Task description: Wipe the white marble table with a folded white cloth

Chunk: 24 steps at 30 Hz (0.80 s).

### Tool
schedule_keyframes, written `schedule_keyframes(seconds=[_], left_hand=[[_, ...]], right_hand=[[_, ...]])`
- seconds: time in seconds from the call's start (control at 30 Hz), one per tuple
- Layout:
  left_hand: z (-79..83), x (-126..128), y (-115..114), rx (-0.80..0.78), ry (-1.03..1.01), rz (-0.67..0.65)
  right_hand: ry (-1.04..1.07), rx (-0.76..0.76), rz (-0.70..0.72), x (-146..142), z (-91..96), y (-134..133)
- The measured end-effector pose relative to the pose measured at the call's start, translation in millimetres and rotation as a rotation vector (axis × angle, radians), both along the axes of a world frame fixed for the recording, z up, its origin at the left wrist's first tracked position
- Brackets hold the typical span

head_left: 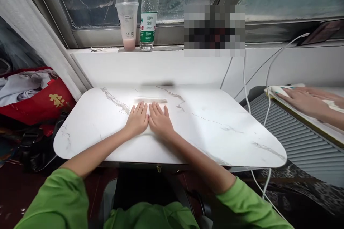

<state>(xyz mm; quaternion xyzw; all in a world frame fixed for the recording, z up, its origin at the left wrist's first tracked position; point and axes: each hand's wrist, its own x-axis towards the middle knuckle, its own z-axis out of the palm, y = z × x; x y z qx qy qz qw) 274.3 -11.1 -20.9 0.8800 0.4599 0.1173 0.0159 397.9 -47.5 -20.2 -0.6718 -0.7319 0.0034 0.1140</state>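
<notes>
My left hand (137, 118) and my right hand (160, 120) lie flat, side by side, on the white marble-patterned tabletop (215, 114). The thumbs almost meet, and the fingers are stretched out and point away from me. Just beyond the fingertips shows a pale, blurred strip (151, 100); whether it is the edge of a thin white sheet under my hands or a mark on the table, I cannot tell. Neither hand grips anything.
On the window sill stand a lidded plastic cup (127, 25) with pink drink and a clear bottle (149, 18). White cables (245, 89) hang at the right. Another person's hands (309, 102) rest on a pale cloth there. A red bag (40, 96) holds clothes at the left.
</notes>
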Motion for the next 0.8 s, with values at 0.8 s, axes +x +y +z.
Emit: schedule_keyframes(seconds=[0.8], left_hand=[[10.1, -54, 154, 0.019, 0.098, 0.099]], right_hand=[[0.101, 0.165, 0.110, -58, -11.5, 167]])
